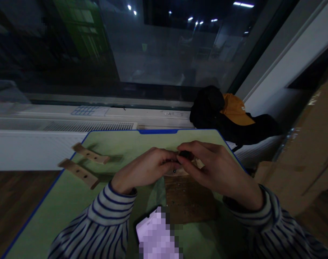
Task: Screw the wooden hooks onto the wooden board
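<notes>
L hand (145,167): ctr of frame, fingers bent, thumb & fingertips drawn together by the sm. dark pc (184,154); tips partly hidden, so we can't tell if they grip anything.
R hand (216,165): just right of ctr, thumb & fingers pinching the sm. dark pc; we can't make out what it is.
Pale wood pc (181,172): ctr, under/between both hands, mostly covered; we see a tiny shiny bit (174,171) on it nr L fingertips.
Brown board (191,203): lower ctr, flat, just below pale wood pc in frame.
Wood strips: left of ctr, two, approx. parallel, apart; rear strip (91,156) & front strip (81,174), 2 holes each.
Phone (155,233): bottom ctr, screen lit, pixelated, so we can't read it.
Counter (126,144): green top, blue edge, fills lower mid.
Sleeves (107,212): striped, both lower sides.
Behind: dark window (164,54) across top, white radiator (45,147) mid left, orange cap (235,109) w/ black cloth (207,108) upper right.
Far right: cardboard box (309,144).
</notes>
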A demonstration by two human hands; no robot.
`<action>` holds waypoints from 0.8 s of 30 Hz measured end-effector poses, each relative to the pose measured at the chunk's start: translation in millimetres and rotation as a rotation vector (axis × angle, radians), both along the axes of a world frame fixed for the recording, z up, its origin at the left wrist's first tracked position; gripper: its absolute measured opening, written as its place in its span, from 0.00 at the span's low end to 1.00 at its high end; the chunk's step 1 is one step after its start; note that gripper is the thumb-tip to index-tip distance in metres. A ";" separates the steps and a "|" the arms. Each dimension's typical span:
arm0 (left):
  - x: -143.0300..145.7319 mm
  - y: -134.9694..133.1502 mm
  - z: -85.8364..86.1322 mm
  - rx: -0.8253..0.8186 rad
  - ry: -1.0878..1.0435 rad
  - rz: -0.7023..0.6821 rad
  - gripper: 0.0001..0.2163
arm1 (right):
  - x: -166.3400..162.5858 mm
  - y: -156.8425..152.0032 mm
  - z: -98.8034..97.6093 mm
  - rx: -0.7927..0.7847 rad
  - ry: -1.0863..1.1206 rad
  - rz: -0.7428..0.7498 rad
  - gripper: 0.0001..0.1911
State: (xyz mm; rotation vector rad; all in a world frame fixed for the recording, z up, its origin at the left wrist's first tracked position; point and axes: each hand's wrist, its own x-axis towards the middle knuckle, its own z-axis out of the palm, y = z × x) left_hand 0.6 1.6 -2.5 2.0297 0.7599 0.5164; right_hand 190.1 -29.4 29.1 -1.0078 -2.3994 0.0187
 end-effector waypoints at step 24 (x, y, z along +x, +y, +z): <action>1.8 -0.1 1.8 0.046 0.020 0.060 0.09 | -1.8 1.1 0.7 -0.015 -0.057 -0.019 0.13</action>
